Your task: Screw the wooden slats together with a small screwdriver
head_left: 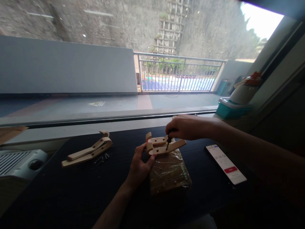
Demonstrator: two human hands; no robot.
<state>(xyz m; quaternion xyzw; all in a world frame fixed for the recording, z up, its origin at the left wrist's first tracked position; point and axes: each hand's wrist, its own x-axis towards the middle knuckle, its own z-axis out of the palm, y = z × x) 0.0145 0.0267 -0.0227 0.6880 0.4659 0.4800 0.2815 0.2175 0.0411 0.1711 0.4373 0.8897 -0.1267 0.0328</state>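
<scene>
My right hand is closed around the dark handle of a screwdriver, which points down. Its tip meets a hole in the nearer of two curved wooden pieces. With thumb and fingers, my left hand grips the curled left end of that piece. The farther wooden piece lies just behind it. Both rest on a brown box wrapped in clear, shiny film. To the left, two more curved wooden pieces with dark holes lie together, and several screws are scattered beside them.
A lit phone showing a timer lies right of the box on the black table. A white slatted appliance stands at the left. Near the window at right, a teal box bears a whitish container.
</scene>
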